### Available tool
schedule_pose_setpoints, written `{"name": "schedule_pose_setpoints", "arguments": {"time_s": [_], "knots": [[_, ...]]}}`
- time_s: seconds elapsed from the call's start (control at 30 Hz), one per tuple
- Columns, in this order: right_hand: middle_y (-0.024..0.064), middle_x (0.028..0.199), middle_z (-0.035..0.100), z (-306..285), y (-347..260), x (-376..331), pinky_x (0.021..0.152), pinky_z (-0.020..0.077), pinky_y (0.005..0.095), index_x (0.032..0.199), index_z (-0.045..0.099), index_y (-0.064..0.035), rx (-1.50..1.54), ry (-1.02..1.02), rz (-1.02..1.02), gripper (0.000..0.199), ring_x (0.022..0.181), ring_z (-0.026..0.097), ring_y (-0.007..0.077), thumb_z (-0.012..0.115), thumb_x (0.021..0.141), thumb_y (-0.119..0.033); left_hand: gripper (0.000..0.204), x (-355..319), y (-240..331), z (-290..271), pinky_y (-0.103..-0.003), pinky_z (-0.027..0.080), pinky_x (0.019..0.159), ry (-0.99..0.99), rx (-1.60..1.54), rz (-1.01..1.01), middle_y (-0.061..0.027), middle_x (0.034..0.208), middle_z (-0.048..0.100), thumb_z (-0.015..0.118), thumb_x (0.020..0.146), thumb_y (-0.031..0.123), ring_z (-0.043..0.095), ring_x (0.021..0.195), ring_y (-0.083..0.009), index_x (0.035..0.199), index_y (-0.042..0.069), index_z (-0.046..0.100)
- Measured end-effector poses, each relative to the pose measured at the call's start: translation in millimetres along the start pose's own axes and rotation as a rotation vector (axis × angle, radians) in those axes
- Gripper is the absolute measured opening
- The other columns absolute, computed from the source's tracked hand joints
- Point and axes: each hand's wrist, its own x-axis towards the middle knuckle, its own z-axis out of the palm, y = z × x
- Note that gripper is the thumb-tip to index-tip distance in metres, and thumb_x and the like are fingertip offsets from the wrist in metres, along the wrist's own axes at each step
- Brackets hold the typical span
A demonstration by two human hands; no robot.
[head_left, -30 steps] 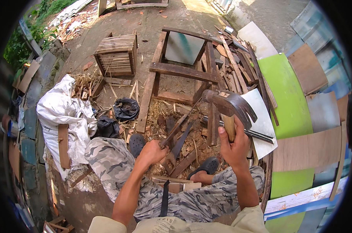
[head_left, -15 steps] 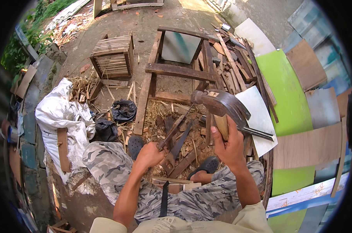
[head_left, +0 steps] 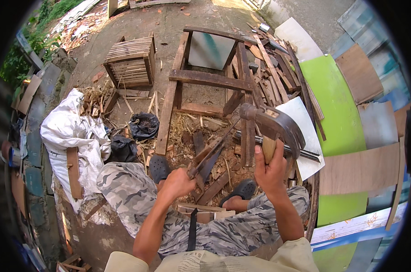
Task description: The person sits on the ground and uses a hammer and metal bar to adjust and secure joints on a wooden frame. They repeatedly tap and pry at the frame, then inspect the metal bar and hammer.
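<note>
My right hand [head_left: 271, 174] is closed round the short wooden handle of a claw hammer [head_left: 278, 123], held up with its dark metal head over the right part of the work area. My left hand [head_left: 177, 185] grips a long, thin, dark metal tool [head_left: 218, 143], slanting up and away towards the hammer head; its exact kind is unclear. The tool's tip seems close to the hammer's striking face, but I cannot tell if they touch. Below the tool, a grey flat blade [head_left: 208, 167] lies among wood shavings. A brown wooden frame [head_left: 210, 80] lies just beyond my hands.
A slatted wooden crate [head_left: 129, 63] stands at the far left. Black plastic bags [head_left: 144, 128] and a white sack [head_left: 74, 122] lie nearer. Wood scraps [head_left: 275, 72] are piled right of the frame, beside a green panel [head_left: 334, 99]. My shoes [head_left: 244, 189] rest among the shavings.
The hammer and my right hand have shifted to the right and slightly down. My left hand has moved slightly right, and its tool's tip now reaches further right.
</note>
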Motion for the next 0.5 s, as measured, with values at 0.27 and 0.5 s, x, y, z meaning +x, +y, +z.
{"name": "schedule_pose_setpoints", "arguments": {"time_s": [0.27, 0.5], "knots": [[0.0252, 0.077, 0.066, 2, 13, -10, 0.057, 0.0509, 0.0454, 0.122, 0.049, 0.0003, -0.115, -0.280, 0.052, 0.034, 0.069, 0.068, 0.0440, 0.063, 0.100, -0.021, 0.033, 2, 21, -13, -0.053, 0.053, 0.081, -0.019, -0.010, -0.005, -0.0330, 0.086, 0.067, 0.065, 0.083, 0.028, 0.065, 0.088, -0.0502, 0.100, -0.001, 0.069], [0.0213, 0.069, 0.062, 19, 37, -30, 0.054, 0.0490, 0.0447, 0.107, 0.048, 0.0016, -0.271, -0.241, -0.016, 0.028, 0.064, 0.066, 0.0441, 0.066, 0.097, -0.018, 0.029, 5, 12, -3, -0.052, 0.051, 0.072, -0.008, 0.040, 0.069, -0.0287, 0.077, 0.065, 0.063, 0.085, 0.025, 0.064, 0.077, -0.0483, 0.098, 0.000, 0.064]]}}
